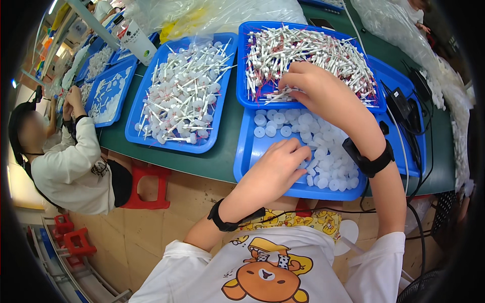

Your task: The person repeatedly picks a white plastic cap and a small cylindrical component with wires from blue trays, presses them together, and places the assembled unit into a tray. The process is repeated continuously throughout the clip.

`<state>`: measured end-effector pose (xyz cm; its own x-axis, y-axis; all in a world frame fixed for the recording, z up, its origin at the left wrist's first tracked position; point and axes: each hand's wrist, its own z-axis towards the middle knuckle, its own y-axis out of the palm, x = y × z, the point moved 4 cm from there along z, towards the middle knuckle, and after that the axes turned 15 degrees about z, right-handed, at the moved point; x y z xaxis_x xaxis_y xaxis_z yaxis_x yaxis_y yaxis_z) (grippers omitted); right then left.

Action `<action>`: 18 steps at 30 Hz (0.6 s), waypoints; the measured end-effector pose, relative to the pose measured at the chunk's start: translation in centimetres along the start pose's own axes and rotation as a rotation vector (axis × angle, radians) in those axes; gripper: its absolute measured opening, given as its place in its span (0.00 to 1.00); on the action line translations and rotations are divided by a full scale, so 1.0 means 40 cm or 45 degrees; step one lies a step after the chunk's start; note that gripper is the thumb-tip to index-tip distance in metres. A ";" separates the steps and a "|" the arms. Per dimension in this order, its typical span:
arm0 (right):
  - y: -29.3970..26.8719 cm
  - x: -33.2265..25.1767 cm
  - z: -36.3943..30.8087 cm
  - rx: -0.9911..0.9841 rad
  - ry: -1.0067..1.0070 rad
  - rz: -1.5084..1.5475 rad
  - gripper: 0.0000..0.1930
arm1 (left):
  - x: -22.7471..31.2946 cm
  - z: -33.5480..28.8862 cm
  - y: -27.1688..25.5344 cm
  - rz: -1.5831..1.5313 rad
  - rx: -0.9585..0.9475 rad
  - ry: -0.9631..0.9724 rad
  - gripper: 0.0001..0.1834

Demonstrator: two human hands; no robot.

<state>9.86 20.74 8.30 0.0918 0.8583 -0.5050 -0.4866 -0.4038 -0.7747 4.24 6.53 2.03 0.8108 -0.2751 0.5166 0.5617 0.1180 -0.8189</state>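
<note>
My left hand (279, 162) is over the lower blue tray (245, 169), its fingers curled and closed around a translucent white disc (303, 164). Loose discs (331, 166) of the same kind are heaped beside it, each with a small centre hole. My right hand (318, 86) reaches into the upper blue tray (242, 55), which rests over the back of the lower one. Its fingertips pinch at the near edge of a pile of thin white plastic sticks (313, 48) with red threads among them. The fingers partly hide what they grip.
To the left, another blue tray (132, 126) holds discs with sticks through them. A white bottle (136, 43) stands behind it. Black adapters and cables (399, 106) lie at right, near clear plastic bags (394, 30). A person (70, 156) works at far left beside a red stool (146, 189).
</note>
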 end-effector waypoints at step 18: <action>-0.057 -0.279 -0.269 0.664 0.199 1.240 0.14 | -0.009 -0.076 -0.073 -1.789 0.216 -0.106 0.21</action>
<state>19.30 8.67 11.59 -0.4373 0.1836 -0.8804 -0.7121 -0.6686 0.2142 1.81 3.37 3.48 -0.4274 -0.2020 0.8812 0.9041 -0.0895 0.4179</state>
